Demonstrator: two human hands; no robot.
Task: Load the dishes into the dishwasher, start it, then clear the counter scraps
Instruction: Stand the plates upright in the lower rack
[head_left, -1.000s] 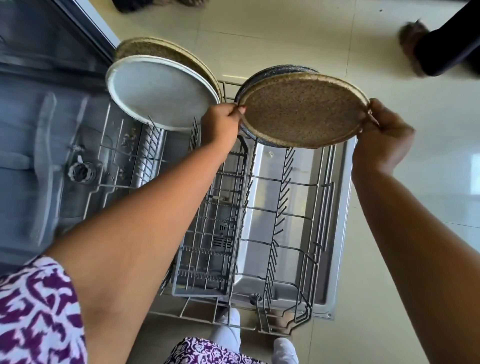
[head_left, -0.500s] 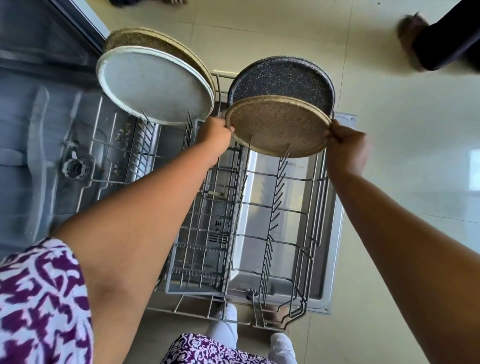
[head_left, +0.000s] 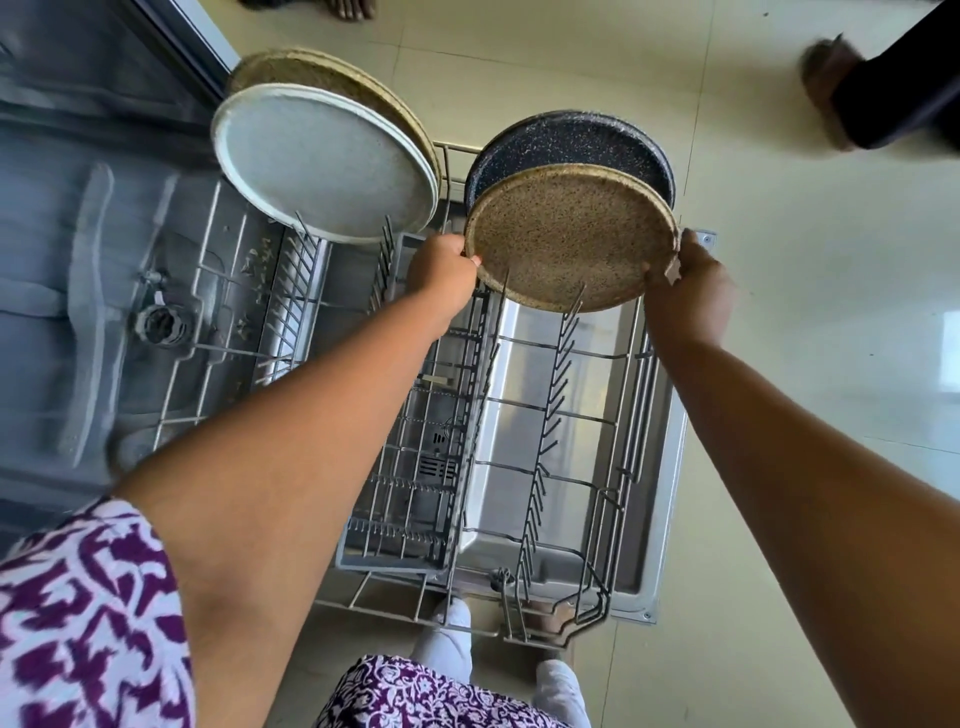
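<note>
Both hands, left hand (head_left: 441, 273) & right hand (head_left: 688, 291), grip brown plate (head_left: 566, 239) in rack (head_left: 550, 415); 3 plates already racked.

Upright tines (head_left: 545, 441) line the rack (head_left: 631, 415) toward 6 o'clock, open slots between them. Standing plates: dark plate (head_left: 571, 140) at 12, white plate (head_left: 322, 161) at 10.
</note>
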